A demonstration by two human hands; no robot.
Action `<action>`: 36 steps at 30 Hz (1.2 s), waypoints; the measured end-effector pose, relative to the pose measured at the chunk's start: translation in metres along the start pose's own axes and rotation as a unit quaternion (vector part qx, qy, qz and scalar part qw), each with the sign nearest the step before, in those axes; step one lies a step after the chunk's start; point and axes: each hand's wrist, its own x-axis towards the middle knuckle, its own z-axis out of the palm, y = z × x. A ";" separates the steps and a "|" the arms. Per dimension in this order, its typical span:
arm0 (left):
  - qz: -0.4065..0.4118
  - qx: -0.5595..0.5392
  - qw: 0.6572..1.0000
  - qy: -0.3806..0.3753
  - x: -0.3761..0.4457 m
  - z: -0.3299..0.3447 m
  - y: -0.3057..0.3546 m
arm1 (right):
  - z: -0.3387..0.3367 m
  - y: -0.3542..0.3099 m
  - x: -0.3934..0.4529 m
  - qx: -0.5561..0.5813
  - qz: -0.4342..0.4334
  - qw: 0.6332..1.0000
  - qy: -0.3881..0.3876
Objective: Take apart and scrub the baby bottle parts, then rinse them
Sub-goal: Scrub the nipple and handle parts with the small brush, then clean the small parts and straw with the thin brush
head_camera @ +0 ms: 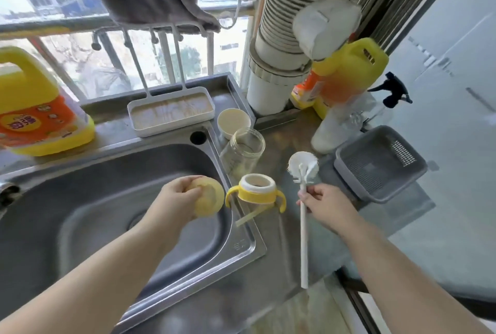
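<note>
The left hand [174, 194] gripped a round yellow plastic bottle cap [208, 197] over the right side of the stainless steel sink [88, 199], its fingers curled around the cap's rim, while the right hand [326, 206] pinched the long white handle of a white bristle bottle brush [302, 169] above the desk [271, 145] to the right of the sink. The step in hand looked like scrubbing the cap, and it would go best if the cap were turned with its hollow side toward the brush, held well over the basin so drips fell inside, and the bristle head worked round the inner wall and rim rather than just the flat face. The other parts sat on the desk just right of the sink: a yellow handled collar with a white ring [257, 192] nearest the cap, a clear glass bottle body [243, 151] lying tilted behind it, and a small cream cup-shaped piece [233, 122] further back. A pale strip ran out from under the collar, and whether it was a straw could not be told. The cap was blurred, so its inside was hard to read, no tap or running water could be made out, and the sink's drain was largely covered by the left forearm.
</note>
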 end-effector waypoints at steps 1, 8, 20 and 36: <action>-0.008 -0.003 1.000 0.006 0.005 0.003 -0.002 | 0.005 0.006 0.009 -0.004 0.014 1.000 -0.007; -0.039 -0.058 0.998 0.006 0.020 0.005 -0.010 | 0.032 0.018 0.046 -0.012 0.044 0.998 -0.033; -0.048 -0.109 0.993 0.015 0.021 -0.010 -0.010 | 0.017 -0.012 0.023 -0.064 -0.017 0.995 0.080; -0.028 -0.218 0.957 0.192 -0.079 -0.181 -0.038 | 0.169 -0.227 -0.057 -0.097 -0.345 0.908 -0.217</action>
